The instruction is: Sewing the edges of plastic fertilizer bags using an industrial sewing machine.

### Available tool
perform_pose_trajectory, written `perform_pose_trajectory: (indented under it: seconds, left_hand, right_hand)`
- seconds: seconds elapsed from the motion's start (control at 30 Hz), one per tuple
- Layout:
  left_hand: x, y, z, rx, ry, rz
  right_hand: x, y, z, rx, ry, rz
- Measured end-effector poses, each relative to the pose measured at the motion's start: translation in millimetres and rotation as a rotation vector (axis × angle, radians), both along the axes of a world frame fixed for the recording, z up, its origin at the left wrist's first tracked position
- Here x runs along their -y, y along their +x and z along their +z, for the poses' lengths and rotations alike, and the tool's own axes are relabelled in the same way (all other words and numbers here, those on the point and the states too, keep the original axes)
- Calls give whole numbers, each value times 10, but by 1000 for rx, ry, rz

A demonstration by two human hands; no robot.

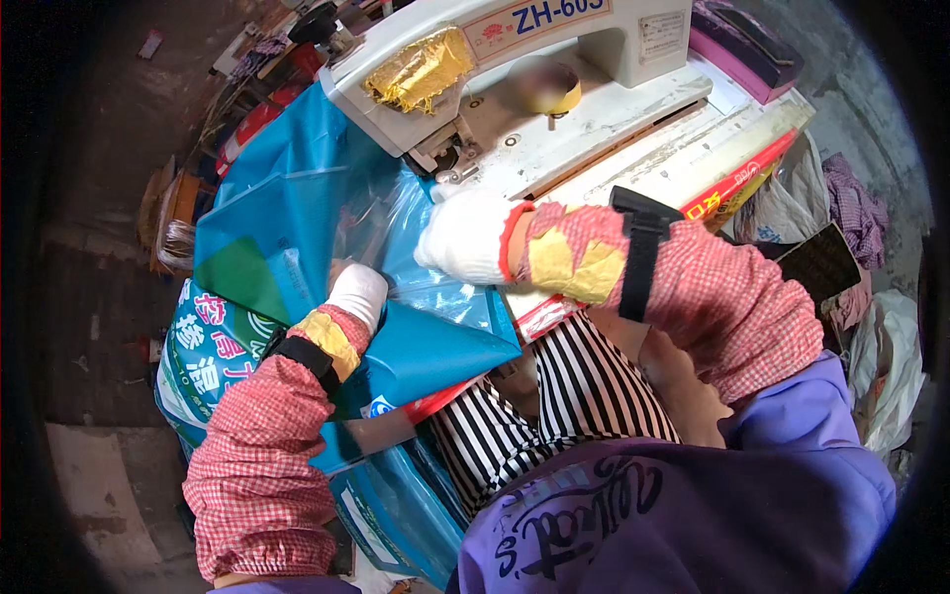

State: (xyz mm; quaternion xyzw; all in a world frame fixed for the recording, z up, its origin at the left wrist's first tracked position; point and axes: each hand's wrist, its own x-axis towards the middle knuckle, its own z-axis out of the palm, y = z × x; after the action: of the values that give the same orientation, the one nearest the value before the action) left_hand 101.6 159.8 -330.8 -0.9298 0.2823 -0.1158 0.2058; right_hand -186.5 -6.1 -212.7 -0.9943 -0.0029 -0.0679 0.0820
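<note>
A large blue woven plastic sack (287, 213), with green patches and a clear plastic liner (396, 213), is spread over my lap and up to the sewing machine (524, 89). My left hand (356, 290), in a white glove, is closed on the sack's folds left of the middle; the liner partly hides its fingertips. Close to the machine's presser foot (450, 173), my gloved right hand (470, 238) is closed on the sack's upper edge at the liner. Its fingers point left and are partly hidden.
A yellow tape roll (559, 94) lies on the machine bed. The white worktable (732, 148) carries a pink and black box (742, 49). White bags (886, 366) and checked cloth (856, 208) lie at right. More blue sacks (406, 505) sit below my left arm.
</note>
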Motion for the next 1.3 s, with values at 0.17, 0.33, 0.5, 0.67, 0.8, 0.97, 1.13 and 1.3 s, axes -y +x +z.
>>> perform_pose_trajectory:
  seconds: [0.17, 0.33, 0.5, 0.67, 0.8, 0.97, 1.13, 1.3]
  left_hand:
    - [467, -1159, 1269, -253, 552, -662]
    - [500, -1686, 1886, -714, -162, -688]
    - [480, -1805, 1762, -1844, -763, -46]
    - [644, -1791, 1750, -1855, -615, -117]
    - [541, -1893, 2158, -1818, -55, -446]
    - [733, -2344, 2252, -1337, 729, -750]
    - [978, -2328, 2118, -597, 614, -665]
    - [1097, -1865, 1713, -459, 453, -677]
  right_hand:
    - [-12, 26, 72, 399, -119, -237]
    - [-27, -389, -267, 507, 957, -689]
    - [-316, -618, 138, -335, 1035, -387]
    - [-442, -506, -313, -200, 1713, -599]
    - [-280, -610, -602, -146, 2203, -334]
    - [3, -312, -566, -320, 1916, -631]
    - [74, -72, -442, -350, 1758, -474]
    - [-79, 34, -157, -268, 1652, -490]
